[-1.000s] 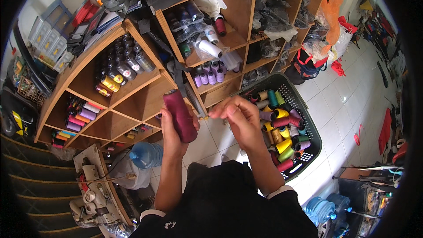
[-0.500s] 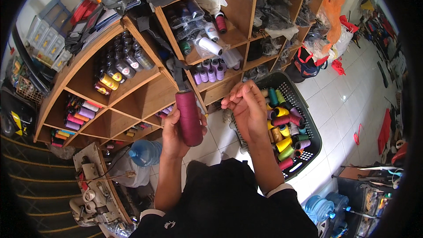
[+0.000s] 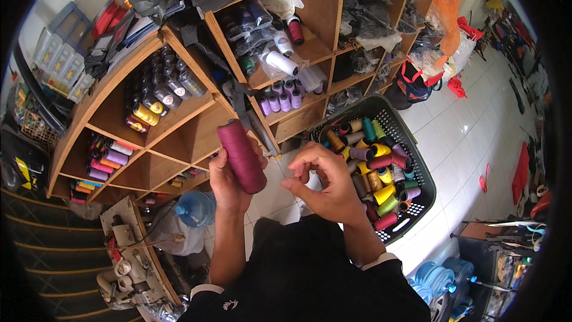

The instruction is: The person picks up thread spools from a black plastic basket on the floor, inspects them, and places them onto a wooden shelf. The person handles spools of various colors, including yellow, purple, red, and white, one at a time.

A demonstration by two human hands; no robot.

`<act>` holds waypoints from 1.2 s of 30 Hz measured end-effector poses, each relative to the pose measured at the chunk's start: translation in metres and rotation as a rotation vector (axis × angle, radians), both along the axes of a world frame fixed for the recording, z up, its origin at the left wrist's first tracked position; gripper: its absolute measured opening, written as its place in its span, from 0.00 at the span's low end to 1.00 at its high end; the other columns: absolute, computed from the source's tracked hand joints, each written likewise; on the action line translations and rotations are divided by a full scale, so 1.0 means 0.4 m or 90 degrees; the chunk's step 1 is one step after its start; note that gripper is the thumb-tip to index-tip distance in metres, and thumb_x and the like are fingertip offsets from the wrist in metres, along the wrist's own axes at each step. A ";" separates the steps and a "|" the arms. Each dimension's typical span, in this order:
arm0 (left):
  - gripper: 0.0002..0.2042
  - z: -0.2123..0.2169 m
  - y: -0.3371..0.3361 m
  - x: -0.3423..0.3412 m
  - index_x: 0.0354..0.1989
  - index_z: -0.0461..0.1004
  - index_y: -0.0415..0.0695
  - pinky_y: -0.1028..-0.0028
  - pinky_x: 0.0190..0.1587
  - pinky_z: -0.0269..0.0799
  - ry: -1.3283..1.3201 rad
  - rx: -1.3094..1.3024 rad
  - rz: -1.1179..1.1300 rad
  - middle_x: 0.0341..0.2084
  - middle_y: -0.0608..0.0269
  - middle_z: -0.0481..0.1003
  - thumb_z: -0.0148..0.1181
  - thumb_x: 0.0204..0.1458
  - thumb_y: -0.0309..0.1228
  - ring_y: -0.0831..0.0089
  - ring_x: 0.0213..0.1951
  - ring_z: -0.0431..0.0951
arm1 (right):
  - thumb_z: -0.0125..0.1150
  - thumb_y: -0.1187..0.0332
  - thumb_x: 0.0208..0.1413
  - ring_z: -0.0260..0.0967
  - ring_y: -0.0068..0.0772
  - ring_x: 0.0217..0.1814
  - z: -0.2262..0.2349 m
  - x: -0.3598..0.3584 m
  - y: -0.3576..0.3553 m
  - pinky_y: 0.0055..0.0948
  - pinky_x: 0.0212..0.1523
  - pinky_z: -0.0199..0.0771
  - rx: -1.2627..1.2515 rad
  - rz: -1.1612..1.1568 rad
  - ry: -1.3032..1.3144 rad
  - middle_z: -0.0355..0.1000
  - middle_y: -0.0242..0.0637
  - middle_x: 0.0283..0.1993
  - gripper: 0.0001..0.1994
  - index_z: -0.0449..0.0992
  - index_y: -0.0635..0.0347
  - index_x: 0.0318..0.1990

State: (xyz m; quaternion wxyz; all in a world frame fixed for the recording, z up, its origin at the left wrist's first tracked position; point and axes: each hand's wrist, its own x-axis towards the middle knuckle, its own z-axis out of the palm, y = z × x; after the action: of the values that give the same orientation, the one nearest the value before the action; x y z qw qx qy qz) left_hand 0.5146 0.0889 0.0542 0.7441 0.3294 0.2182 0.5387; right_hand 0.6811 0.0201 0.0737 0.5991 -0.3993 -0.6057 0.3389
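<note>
Small spools [image 3: 117,158]: I see them at 9 o'clock, lying in a low compartment of the wooden shelf [image 3: 198,132], purple, orange and pink among them.
Beige machine [image 3: 123,232]: at 8 o'clock on my feed, round white parts on it.
Dark cones [image 3: 163,93]: near 10 o'clock, standing together in an upper compartment, yellow ones at their front.
Blue water jug [image 3: 195,209]: also 8 o'clock, nearer the centre than the machine.
Left grip [image 3: 232,189]: at 8 o'clock, close to centre; I have it closed around the maroon spool [image 3: 243,156], thumb on the left side, fingers wrapping behind.
Maroon spool: inside that grip, just below 9 o'clock, tilted, upper end toward 11 and lower end toward 5.
Lilac spools [image 3: 283,100]: at 12 o'clock, upright together in another compartment.
Right grip [image 3: 330,188]: between 4 and 5 o'clock, half open, fingers curled, thumb tip just apart from them; it is near the maroon spool without touching. I cannot tell whether it has a fine thread.
Mixed spools [image 3: 382,170]: between 3 and 4 o'clock, heaped at all angles.
Dark basket [image 3: 426,182]: around that heap, perforated walls, on the white tiled floor [image 3: 457,170].
</note>
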 end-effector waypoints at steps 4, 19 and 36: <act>0.30 -0.007 0.015 -0.017 0.53 0.63 0.36 0.66 0.43 0.64 0.033 0.056 0.007 0.28 0.57 0.68 0.41 0.55 0.52 0.66 0.35 0.68 | 0.67 0.81 0.43 0.62 0.19 0.33 0.001 0.025 -0.013 0.19 0.35 0.63 0.008 -0.057 0.064 0.65 0.32 0.32 0.13 0.70 0.60 0.35; 0.27 0.014 0.018 -0.022 0.50 0.67 0.38 0.67 0.52 0.64 0.132 0.044 0.102 0.43 0.56 0.71 0.43 0.56 0.52 0.66 0.46 0.71 | 0.65 0.62 0.51 0.63 0.22 0.38 -0.026 -0.122 0.068 0.24 0.37 0.64 -0.081 0.044 0.096 0.68 0.37 0.43 0.22 0.69 0.63 0.50; 0.29 0.032 0.015 -0.017 0.53 0.64 0.44 0.67 0.46 0.64 -0.092 -0.001 -0.084 0.36 0.62 0.68 0.44 0.57 0.57 0.70 0.40 0.68 | 0.48 0.67 0.64 0.61 0.15 0.32 -0.104 -0.090 0.115 0.18 0.34 0.61 -0.156 0.165 0.276 0.66 0.29 0.31 0.09 0.70 0.64 0.36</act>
State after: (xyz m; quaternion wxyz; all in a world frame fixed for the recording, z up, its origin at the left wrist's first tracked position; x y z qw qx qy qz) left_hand 0.5079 0.0947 0.0671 0.7921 0.3024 0.1424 0.5107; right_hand 0.6453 0.0660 0.0319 0.6137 -0.3061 -0.4638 0.5608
